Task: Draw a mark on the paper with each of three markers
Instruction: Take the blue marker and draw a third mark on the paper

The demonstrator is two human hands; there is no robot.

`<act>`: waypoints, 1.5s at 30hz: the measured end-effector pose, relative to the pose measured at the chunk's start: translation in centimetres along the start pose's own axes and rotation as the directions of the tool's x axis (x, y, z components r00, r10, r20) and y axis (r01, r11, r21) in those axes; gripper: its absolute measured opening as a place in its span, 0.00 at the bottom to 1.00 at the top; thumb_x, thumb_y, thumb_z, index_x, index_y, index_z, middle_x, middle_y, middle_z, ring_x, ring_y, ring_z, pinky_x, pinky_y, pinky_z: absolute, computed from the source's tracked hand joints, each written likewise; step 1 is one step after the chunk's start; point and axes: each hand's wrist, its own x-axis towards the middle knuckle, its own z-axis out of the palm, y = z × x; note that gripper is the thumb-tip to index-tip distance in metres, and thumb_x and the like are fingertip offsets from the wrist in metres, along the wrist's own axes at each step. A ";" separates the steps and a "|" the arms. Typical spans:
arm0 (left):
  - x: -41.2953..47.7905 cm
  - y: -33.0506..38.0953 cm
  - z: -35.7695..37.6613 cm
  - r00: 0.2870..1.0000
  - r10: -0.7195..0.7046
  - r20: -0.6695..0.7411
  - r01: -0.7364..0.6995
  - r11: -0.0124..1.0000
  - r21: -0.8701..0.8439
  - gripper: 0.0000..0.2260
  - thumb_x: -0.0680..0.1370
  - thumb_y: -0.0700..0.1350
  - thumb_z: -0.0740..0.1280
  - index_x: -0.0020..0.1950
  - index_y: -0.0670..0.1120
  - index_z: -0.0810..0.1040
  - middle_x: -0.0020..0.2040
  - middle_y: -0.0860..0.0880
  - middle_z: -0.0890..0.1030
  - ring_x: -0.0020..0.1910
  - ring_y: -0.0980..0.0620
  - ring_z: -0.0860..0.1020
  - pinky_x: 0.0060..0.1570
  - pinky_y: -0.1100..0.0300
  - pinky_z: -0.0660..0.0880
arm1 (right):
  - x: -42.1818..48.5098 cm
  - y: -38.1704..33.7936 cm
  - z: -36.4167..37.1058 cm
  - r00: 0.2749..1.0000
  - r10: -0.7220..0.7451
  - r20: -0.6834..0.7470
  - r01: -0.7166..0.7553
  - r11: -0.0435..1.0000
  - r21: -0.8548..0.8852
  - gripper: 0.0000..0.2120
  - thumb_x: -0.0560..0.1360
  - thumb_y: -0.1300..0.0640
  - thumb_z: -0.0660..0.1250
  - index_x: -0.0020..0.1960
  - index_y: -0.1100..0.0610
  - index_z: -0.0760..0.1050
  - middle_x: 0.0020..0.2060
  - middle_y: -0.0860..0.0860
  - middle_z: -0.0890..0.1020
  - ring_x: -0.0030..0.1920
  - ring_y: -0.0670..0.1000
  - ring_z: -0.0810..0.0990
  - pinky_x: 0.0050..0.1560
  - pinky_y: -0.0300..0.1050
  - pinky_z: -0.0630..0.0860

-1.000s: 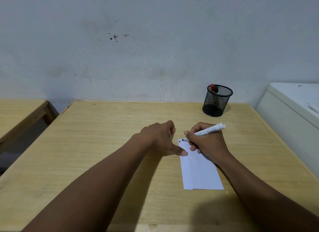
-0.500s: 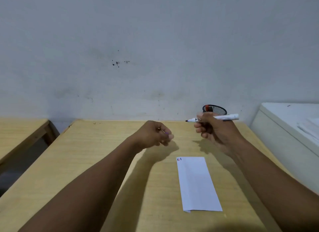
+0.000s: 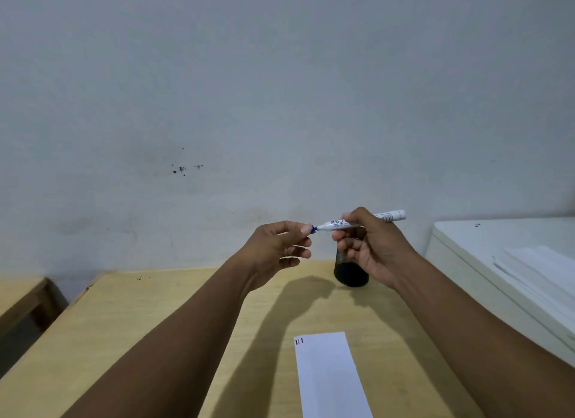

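Right hand (image 3: 370, 246) grips the marker (image 3: 339, 224), left hand (image 3: 277, 249) pinching its blue tip before the mesh cup (image 3: 350, 274).

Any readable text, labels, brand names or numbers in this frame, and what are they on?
Nothing can be read.
marker: dark printing and a barcode-like block on the white barrel, too small and blurred to read.
paper: only three short drawn strokes, no writing.
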 end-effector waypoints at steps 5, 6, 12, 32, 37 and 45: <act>0.7 0.1 0.4 1.000 -0.010 0.023 0.010 1.000 0.002 0.08 0.77 0.49 0.74 0.51 0.46 0.85 0.39 0.50 0.84 0.38 0.51 0.83 0.43 0.59 0.75 | 0.5 0.0 -0.5 1.000 -0.005 -0.007 0.005 1.000 0.000 0.09 0.76 0.58 0.67 0.52 0.64 0.78 0.29 0.56 0.82 0.24 0.49 0.78 0.27 0.40 0.69; 0.8 0.1 0.5 1.000 -0.011 0.025 0.011 1.000 0.001 0.08 0.77 0.49 0.74 0.51 0.46 0.85 0.39 0.50 0.84 0.38 0.50 0.83 0.43 0.58 0.75 | 0.6 -0.1 -0.6 1.000 -0.006 -0.007 0.006 1.000 0.003 0.09 0.76 0.58 0.67 0.50 0.64 0.78 0.29 0.56 0.82 0.24 0.49 0.78 0.27 0.40 0.69; 1.3 0.3 0.4 0.999 -0.004 0.035 0.004 1.000 -0.003 0.06 0.77 0.49 0.74 0.48 0.48 0.85 0.40 0.50 0.84 0.39 0.50 0.83 0.44 0.57 0.75 | 0.8 -0.2 -1.3 1.000 -0.011 -0.029 0.011 1.000 0.016 0.07 0.75 0.58 0.66 0.44 0.63 0.78 0.29 0.56 0.82 0.23 0.50 0.77 0.26 0.40 0.69; 3.8 2.8 2.8 0.967 0.235 -0.096 -0.187 0.916 0.356 0.07 0.78 0.45 0.74 0.48 0.42 0.83 0.39 0.47 0.84 0.35 0.51 0.83 0.37 0.60 0.77 | 2.1 -3.2 -4.0 0.967 0.253 -0.036 -0.238 0.839 -0.489 0.35 0.66 0.27 0.71 0.48 0.59 0.77 0.35 0.59 0.85 0.23 0.49 0.79 0.21 0.37 0.70; 6.1 3.2 5.0 0.929 0.329 -0.168 -0.225 0.865 0.448 0.08 0.77 0.46 0.74 0.46 0.41 0.83 0.38 0.47 0.84 0.34 0.52 0.84 0.36 0.60 0.76 | 2.7 -5.6 -7.2 0.957 0.242 -0.162 -0.291 0.809 -0.511 0.41 0.64 0.22 0.67 0.50 0.60 0.78 0.33 0.59 0.86 0.21 0.47 0.74 0.17 0.35 0.64; 9.0 1.5 6.0 0.915 0.398 -0.066 -0.177 0.542 0.822 0.06 0.75 0.49 0.74 0.44 0.47 0.83 0.41 0.49 0.83 0.44 0.47 0.82 0.42 0.56 0.76 | 3.5 -4.2 -9.8 0.973 0.091 -0.210 -0.215 0.684 -0.697 0.26 0.76 0.41 0.71 0.57 0.65 0.78 0.33 0.57 0.84 0.24 0.51 0.77 0.23 0.39 0.66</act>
